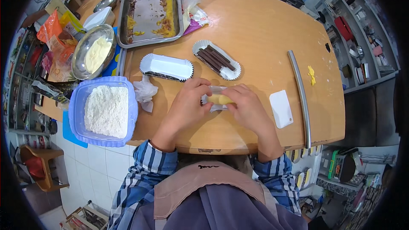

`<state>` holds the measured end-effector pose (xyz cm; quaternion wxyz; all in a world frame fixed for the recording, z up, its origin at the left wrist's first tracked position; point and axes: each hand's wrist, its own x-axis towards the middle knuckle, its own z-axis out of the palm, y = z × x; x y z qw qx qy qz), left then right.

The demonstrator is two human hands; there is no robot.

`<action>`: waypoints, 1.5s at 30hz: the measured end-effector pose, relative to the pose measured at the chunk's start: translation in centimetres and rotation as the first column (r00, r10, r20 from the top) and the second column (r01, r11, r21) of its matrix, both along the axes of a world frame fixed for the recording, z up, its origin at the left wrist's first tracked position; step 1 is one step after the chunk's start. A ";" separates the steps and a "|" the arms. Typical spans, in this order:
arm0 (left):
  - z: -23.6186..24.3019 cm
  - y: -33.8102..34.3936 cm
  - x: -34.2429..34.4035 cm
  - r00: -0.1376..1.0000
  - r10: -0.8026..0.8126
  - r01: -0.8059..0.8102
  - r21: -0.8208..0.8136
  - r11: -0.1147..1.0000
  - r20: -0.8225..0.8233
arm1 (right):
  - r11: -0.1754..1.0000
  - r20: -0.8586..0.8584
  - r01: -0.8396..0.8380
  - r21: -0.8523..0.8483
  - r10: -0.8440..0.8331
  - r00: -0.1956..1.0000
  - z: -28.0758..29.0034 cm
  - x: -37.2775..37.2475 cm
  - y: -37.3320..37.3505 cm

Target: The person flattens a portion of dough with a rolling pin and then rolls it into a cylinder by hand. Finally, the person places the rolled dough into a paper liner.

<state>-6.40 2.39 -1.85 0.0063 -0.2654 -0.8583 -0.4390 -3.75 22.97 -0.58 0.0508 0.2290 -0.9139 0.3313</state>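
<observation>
Near the table's front edge, a short roll of pale yellow dough lies between my two hands. My left hand has its fingers curled at the roll's left end. My right hand grips the right end between thumb and fingers. Behind and below the roll shows a white paper case, partly hidden by my fingers. Just beyond, a fluted paper case carries several dark brown sticks. To its left is a fluted white case with nothing in it.
A purple tub of white flour and a steel bowl of pale yellow mixture stand left. Behind is a metal tray smeared yellow and brown. At right lie a white scraper, a metal rod and a yellow dough scrap.
</observation>
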 end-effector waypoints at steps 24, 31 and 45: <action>0.2 0.2 0.6 0.986 -0.003 0.015 -0.074 0.997 0.168 | 0.998 0.016 -0.058 0.005 0.057 0.998 -2.4 -0.7 -1.0; 0.0 0.6 0.1 0.985 -0.055 0.048 -0.046 0.998 -0.164 | 0.982 0.030 0.136 -0.132 -0.133 0.991 0.5 1.2 1.9; -0.3 0.9 0.6 0.989 -0.086 0.069 -0.139 0.988 -0.122 | 0.991 0.119 0.133 -0.024 -0.129 0.985 0.3 1.6 2.0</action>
